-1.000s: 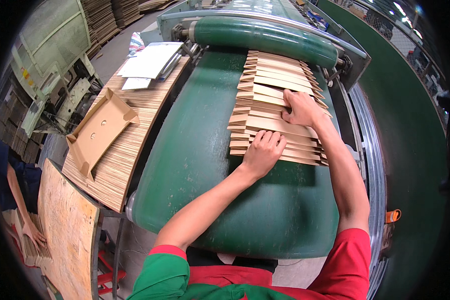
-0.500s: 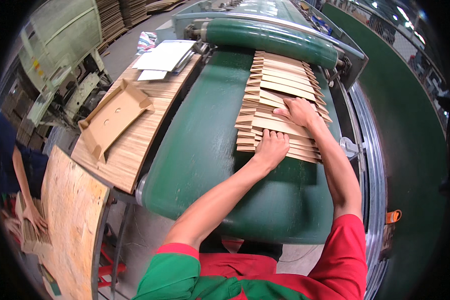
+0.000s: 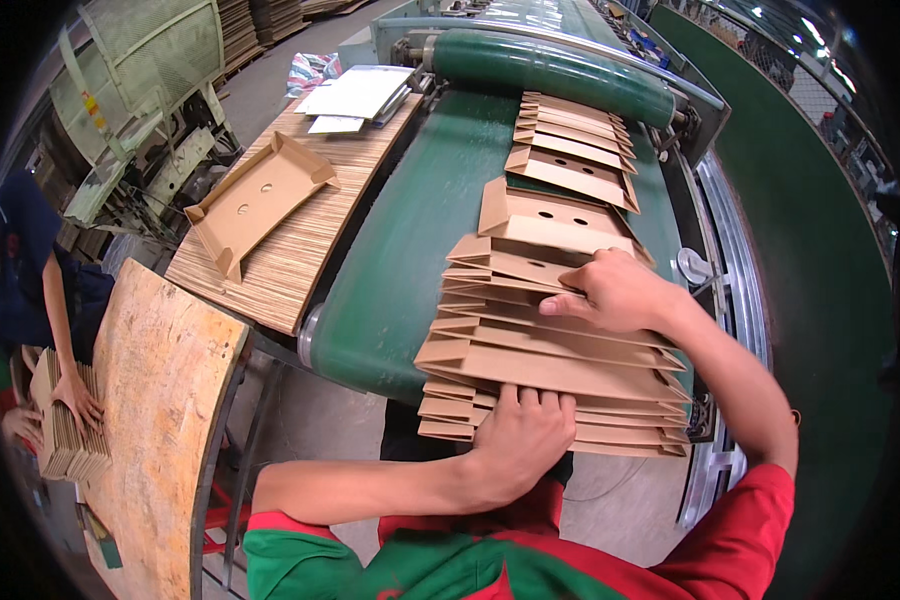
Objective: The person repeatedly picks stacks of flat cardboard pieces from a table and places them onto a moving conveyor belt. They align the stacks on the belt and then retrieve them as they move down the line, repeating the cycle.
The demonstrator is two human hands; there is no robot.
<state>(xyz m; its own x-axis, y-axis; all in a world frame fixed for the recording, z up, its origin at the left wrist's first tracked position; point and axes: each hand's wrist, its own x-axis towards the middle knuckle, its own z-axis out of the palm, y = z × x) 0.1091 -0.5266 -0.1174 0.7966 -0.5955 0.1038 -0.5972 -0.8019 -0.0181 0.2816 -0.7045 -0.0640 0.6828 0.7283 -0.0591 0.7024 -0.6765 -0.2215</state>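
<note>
A row of overlapping brown folded cardboard trays [image 3: 555,372] runs down the green conveyor belt [image 3: 395,270] toward me, its near part over the belt's front end. My left hand [image 3: 518,440] is closed on the near part of the row, fingertips tucked behind a cardboard edge. Farther up, my right hand [image 3: 620,290] grips the trays from above, thumb pointing left and fingers curled over an edge. Behind it, more spread-out trays [image 3: 570,215] with round holes lie on the belt.
A green roller [image 3: 555,80] spans the belt's far side. At left, a wood-grained table [image 3: 280,290] carries an open cardboard tray [image 3: 260,200] and white sheets [image 3: 355,95]. A co-worker's hand [image 3: 78,400] rests on stacked cardboard beside a plywood board [image 3: 165,400]. Metal rails [image 3: 735,250] run along the right.
Both hands have come nearer to me, drawing the near trays along toward the belt's front end. Trays behind my right hand are now spread farther apart, showing their holes.
</note>
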